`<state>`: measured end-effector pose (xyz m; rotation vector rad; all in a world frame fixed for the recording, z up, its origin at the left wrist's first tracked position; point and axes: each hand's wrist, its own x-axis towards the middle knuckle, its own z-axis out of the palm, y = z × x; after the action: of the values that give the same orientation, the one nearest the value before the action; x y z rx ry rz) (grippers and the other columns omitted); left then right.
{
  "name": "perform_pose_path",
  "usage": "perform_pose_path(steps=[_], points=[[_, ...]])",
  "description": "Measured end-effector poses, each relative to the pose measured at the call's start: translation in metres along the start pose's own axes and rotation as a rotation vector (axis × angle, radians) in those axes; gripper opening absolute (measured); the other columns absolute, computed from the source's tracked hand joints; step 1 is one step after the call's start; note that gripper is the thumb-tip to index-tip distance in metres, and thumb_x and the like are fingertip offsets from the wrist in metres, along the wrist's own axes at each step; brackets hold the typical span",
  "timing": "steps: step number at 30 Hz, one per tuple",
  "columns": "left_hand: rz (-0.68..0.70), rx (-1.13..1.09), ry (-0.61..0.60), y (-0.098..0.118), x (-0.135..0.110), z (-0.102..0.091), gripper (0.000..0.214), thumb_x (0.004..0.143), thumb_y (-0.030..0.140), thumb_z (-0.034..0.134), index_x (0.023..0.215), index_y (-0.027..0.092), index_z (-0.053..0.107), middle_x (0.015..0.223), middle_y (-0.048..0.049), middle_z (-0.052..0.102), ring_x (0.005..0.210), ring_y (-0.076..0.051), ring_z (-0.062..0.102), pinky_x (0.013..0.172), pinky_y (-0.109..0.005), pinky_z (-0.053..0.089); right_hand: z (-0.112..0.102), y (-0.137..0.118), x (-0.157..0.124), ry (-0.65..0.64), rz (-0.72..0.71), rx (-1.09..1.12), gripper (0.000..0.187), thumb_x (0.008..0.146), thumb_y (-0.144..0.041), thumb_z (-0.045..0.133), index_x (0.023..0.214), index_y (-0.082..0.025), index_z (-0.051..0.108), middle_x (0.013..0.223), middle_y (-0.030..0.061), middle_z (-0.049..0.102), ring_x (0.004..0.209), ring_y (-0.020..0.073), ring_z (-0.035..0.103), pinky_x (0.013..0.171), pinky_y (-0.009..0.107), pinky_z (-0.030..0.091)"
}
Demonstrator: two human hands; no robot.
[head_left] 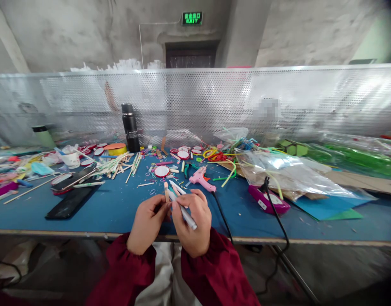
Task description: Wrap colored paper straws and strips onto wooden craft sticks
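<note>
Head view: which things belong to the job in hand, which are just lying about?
Likely the job:
- wooden piece, in left hand
- white pen-like tool, in right hand
- possibly pink glue gun

Probably lying about:
- black bottle
- black phone
- light-blue mask

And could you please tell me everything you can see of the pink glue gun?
The glue gun is pink and looks like plastic. It lies on the blue tabletop, just beyond the right hand, its handle pointing right and toward the person. A black cord leaves the handle's end and runs to the near table edge. Neither hand touches it. A dark teal tool lies close by on its left; whether they touch is unclear.
</note>
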<state>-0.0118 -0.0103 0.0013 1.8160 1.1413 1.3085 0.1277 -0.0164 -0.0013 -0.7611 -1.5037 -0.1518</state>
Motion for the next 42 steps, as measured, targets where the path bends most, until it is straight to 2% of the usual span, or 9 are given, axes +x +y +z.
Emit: perform_pose_path(steps=[25, 33, 42], points=[[0.005, 0.017, 0.009, -0.0016, 0.0001, 0.0002, 0.03, 0.095, 0.041, 0.058, 0.087, 0.017, 0.074, 0.065, 0.0018, 0.062, 0.064, -0.014, 0.055, 0.062, -0.022, 0.044, 0.0003, 0.001, 0.0004, 0.012, -0.003, -0.009, 0.01, 0.091, -0.014, 0.062, 0.09, -0.024, 0.057, 0.076, -0.0023, 0.07, 0.073, 0.0156, 0.07, 0.096, 0.04, 0.046], [-0.007, -0.016, 0.01, 0.0011, -0.0006, 0.0011, 0.028, 0.094, 0.039, 0.058, 0.09, 0.017, 0.075, 0.071, -0.0001, 0.067, 0.068, -0.015, 0.058, 0.064, -0.022, 0.047, 0.0004, 0.0011, -0.0002, -0.001, -0.014, -0.009, 0.011, 0.09, -0.015, 0.063, 0.09, -0.024, 0.058, 0.078, -0.0025, 0.071, 0.075, 0.0155, 0.07, 0.097, 0.041, 0.047], [0.005, -0.001, 0.011, -0.0008, 0.0001, 0.0009, 0.029, 0.094, 0.039, 0.058, 0.08, 0.017, 0.07, 0.066, 0.0016, 0.061, 0.065, -0.014, 0.054, 0.062, -0.021, 0.044, 0.0005, 0.0005, 0.001, -0.01, -0.02, 0.003, 0.011, 0.09, -0.015, 0.063, 0.091, -0.024, 0.057, 0.078, -0.0024, 0.071, 0.075, 0.016, 0.071, 0.097, 0.041, 0.047]])
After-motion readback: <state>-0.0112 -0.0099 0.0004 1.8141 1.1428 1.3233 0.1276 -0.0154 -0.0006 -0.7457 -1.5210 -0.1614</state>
